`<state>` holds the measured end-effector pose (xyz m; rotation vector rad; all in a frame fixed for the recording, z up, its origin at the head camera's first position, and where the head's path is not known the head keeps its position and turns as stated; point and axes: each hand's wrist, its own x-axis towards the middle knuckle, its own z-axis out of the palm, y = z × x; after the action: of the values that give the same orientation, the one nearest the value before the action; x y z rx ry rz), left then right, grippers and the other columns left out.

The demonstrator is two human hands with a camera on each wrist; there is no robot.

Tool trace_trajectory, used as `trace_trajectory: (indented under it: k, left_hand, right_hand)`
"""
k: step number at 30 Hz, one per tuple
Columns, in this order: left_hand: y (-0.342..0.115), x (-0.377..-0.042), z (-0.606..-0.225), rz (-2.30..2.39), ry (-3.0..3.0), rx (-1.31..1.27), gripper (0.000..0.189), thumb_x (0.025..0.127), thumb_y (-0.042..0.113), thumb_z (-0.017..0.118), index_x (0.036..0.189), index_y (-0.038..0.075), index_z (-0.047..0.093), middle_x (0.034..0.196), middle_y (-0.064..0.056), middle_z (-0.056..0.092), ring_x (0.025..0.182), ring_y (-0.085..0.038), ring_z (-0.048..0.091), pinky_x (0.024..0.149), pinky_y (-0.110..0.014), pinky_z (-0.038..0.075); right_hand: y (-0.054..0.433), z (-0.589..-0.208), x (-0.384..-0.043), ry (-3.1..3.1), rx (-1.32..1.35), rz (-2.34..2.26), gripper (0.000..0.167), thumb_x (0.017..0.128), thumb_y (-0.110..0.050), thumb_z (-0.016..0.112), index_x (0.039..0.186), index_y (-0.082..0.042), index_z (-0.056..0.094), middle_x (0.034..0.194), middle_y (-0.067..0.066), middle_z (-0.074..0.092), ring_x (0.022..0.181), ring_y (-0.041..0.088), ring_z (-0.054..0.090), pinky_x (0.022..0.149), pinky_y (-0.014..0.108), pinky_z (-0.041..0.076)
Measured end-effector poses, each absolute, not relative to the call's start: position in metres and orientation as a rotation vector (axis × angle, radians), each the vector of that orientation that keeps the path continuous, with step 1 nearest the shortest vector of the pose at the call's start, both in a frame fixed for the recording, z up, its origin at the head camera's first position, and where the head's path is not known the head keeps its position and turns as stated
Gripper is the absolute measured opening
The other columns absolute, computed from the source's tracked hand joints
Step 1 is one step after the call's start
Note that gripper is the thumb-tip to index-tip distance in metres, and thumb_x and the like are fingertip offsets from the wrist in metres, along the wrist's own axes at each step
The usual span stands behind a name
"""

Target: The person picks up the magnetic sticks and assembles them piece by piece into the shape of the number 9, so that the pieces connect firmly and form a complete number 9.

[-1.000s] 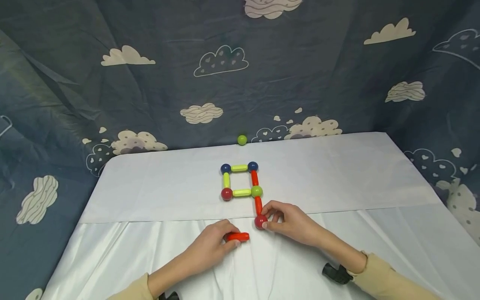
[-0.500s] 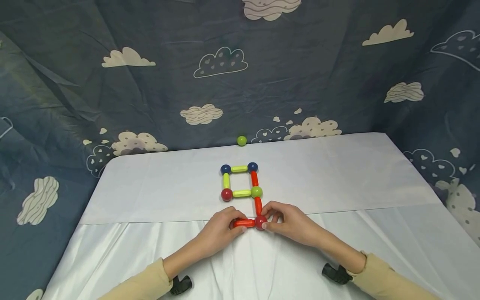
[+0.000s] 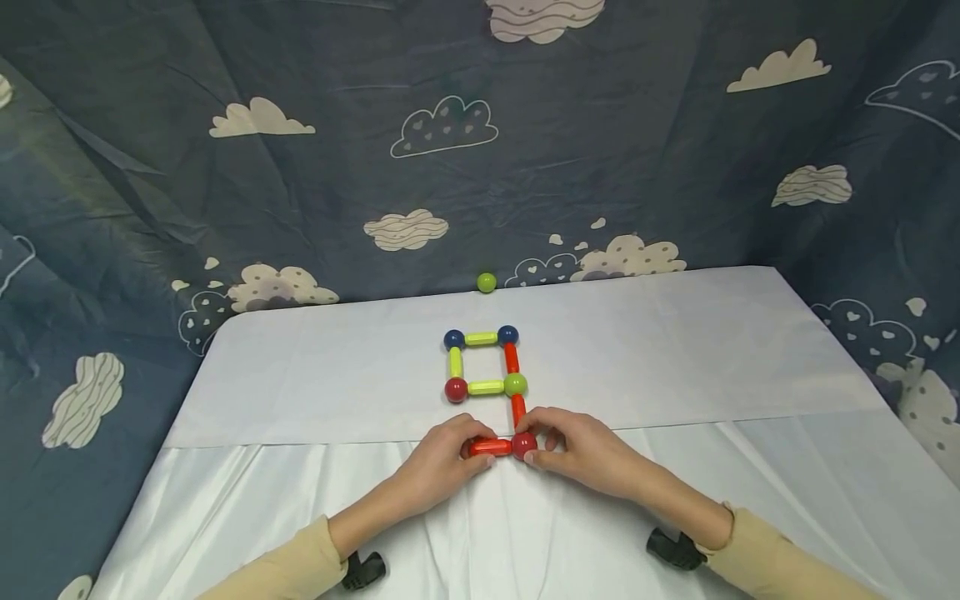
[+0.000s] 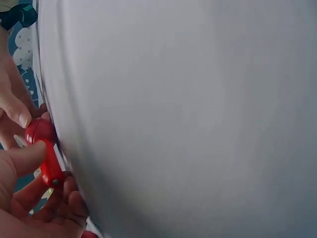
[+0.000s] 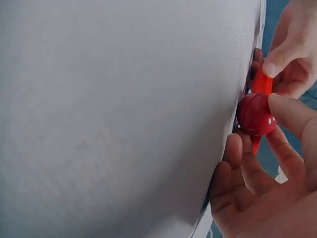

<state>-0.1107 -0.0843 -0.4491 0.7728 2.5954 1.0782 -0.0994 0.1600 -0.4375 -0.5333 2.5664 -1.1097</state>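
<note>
My left hand (image 3: 441, 467) pinches a red stick (image 3: 491, 447) between thumb and fingers. The stick's right end touches a dark red ball (image 3: 524, 445), which my right hand (image 3: 581, 450) holds between thumb and fingers. In the right wrist view the red ball (image 5: 256, 114) sits under the right thumb, with the red stick (image 5: 262, 82) against it. Another red stick (image 3: 518, 411) runs from this ball up to a green ball (image 3: 515, 383). That green ball is a corner of a square with two blue balls (image 3: 507, 335), a second red ball (image 3: 456, 389), yellow-green sticks (image 3: 486, 387) and a red stick (image 3: 512, 358).
A loose green ball (image 3: 486, 282) lies at the table's far edge, by the dark cloud-patterned curtain (image 3: 315, 183). White cloth (image 3: 675, 350) covers the table, with a seam across it near the hands.
My left hand has moved right and slightly away from me, bringing its red stick against the red ball. My right hand stays on that ball.
</note>
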Motion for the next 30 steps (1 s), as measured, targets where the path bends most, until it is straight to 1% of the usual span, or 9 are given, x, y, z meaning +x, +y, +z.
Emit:
trace_trajectory:
  k: [4,7,11,15,21,23,26,30]
  left_hand:
    - [-0.085,-0.119,-0.437,1.027,2.613,0.784,0.025,0.094,0.024,0.068,0.116,0.013,0.068,0.088,0.01,0.054,0.077,-0.011,0.052,0.066,-0.025,0.045]
    - [-0.086,-0.133,-0.423,1.041,2.637,0.755,0.024,0.097,0.025,0.063,0.117,0.011,0.068,0.088,0.008,0.055,0.077,-0.012,0.053,0.066,-0.027,0.046]
    - [-0.087,-0.159,-0.411,1.125,2.652,0.665,0.024,0.099,0.021,0.059,0.116,0.007,0.068,0.09,0.003,0.058,0.078,-0.015,0.054,0.067,-0.03,0.047]
    - [-0.086,-0.193,-0.405,1.16,2.711,0.565,0.024,0.099,0.018,0.059,0.117,0.005,0.068,0.094,-0.001,0.061,0.083,-0.018,0.055,0.072,-0.033,0.047]
    - [-0.084,-0.25,-0.41,1.171,2.817,0.492,0.026,0.098,0.017,0.06,0.119,0.003,0.066,0.109,-0.009,0.061,0.103,-0.024,0.056,0.089,-0.039,0.046]
    - [-0.082,-0.268,-0.415,1.212,2.809,0.471,0.028,0.098,0.018,0.062,0.121,0.003,0.065,0.115,-0.011,0.06,0.109,-0.026,0.056,0.092,-0.04,0.045]
    - [-0.076,-0.29,-0.423,1.286,2.797,0.451,0.029,0.097,0.018,0.063,0.122,0.004,0.065,0.119,-0.01,0.06,0.112,-0.025,0.056,0.094,-0.039,0.045]
    - [-0.067,-0.31,-0.427,1.403,2.807,0.465,0.027,0.096,0.015,0.065,0.121,0.006,0.066,0.118,-0.007,0.062,0.111,-0.021,0.057,0.094,-0.036,0.046]
  right_hand:
    - [0.162,-0.438,-0.1,2.543,-0.524,-1.142,0.033,0.087,-0.025,0.077,0.116,-0.031,0.064,0.097,-0.016,0.062,0.082,0.013,0.055,0.066,0.028,0.047]
    - [0.163,-0.439,-0.101,2.542,-0.518,-1.145,0.032,0.087,-0.025,0.077,0.116,-0.031,0.065,0.097,-0.016,0.062,0.082,0.013,0.055,0.066,0.028,0.047]
    - [0.162,-0.44,-0.101,2.527,-0.517,-1.154,0.033,0.087,-0.025,0.077,0.117,-0.03,0.065,0.098,-0.016,0.062,0.082,0.013,0.055,0.066,0.028,0.047]
    - [0.161,-0.44,-0.1,2.519,-0.523,-1.156,0.033,0.087,-0.025,0.077,0.118,-0.029,0.065,0.098,-0.015,0.062,0.083,0.013,0.056,0.067,0.028,0.048]
    - [0.161,-0.439,-0.101,2.525,-0.513,-1.144,0.034,0.087,-0.024,0.077,0.118,-0.029,0.065,0.097,-0.015,0.061,0.083,0.013,0.055,0.067,0.027,0.047]
    - [0.161,-0.439,-0.102,2.521,-0.516,-1.148,0.034,0.087,-0.023,0.077,0.118,-0.028,0.065,0.097,-0.014,0.061,0.083,0.014,0.055,0.067,0.027,0.047]
    - [0.161,-0.439,-0.102,2.517,-0.517,-1.151,0.034,0.087,-0.023,0.077,0.118,-0.027,0.065,0.097,-0.014,0.061,0.083,0.015,0.056,0.066,0.027,0.047]
    - [0.16,-0.438,-0.101,2.51,-0.511,-1.157,0.034,0.087,-0.023,0.076,0.118,-0.028,0.065,0.096,-0.014,0.061,0.083,0.015,0.055,0.066,0.027,0.047]
